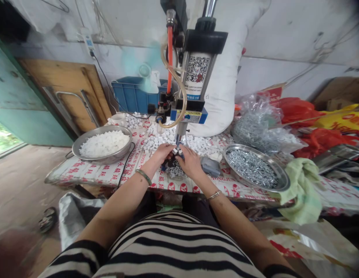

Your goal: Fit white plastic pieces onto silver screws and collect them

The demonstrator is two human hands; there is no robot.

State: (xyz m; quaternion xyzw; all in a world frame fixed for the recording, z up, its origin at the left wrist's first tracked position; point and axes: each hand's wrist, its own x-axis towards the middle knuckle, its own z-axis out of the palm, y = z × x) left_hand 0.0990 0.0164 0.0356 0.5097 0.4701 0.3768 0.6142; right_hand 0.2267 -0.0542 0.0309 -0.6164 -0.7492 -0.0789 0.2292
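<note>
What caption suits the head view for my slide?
Left hand and right hand close together under a press, between a bowl of white pieces and a dish of metal pins.

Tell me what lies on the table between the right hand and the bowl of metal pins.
In the head view, a grey block-like object lies between the right hand and the bowl, with small white pieces behind it.
</note>
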